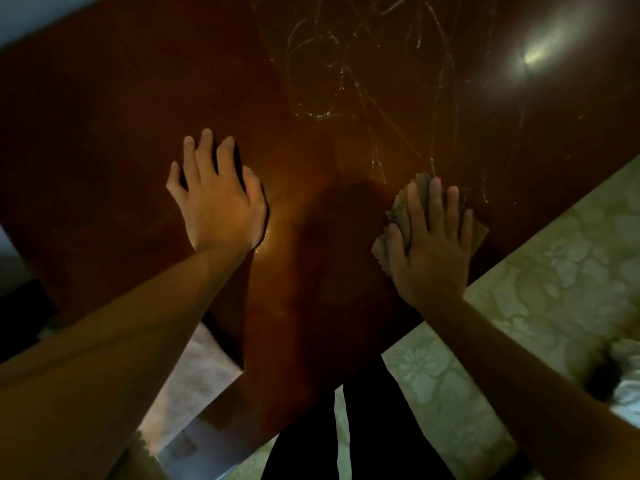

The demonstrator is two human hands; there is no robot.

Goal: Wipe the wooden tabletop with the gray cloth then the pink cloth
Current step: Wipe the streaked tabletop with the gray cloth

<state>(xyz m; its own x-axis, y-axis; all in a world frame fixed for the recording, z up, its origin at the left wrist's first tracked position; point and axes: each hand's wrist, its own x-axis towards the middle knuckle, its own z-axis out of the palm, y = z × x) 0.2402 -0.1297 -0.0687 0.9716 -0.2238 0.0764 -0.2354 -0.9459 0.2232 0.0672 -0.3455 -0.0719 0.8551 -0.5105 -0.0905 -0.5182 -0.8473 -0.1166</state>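
Domestic interior, by appearance a home's living or dining room. Polished wooden tabletop (311, 98), scratched toward its far side; pale floral-patterned floor covering (554, 289) below its right edge.

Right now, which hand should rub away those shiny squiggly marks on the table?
The right hand. It presses flat on the gray cloth, just below the squiggly streaks. The left hand rests bare on the wooden tabletop, farther from them.

On the tabletop (346, 150), the left hand (216, 202) lies left of the right hand (429, 247) (atop a cloth (398, 211)), a second cloth (197, 365) nearer.
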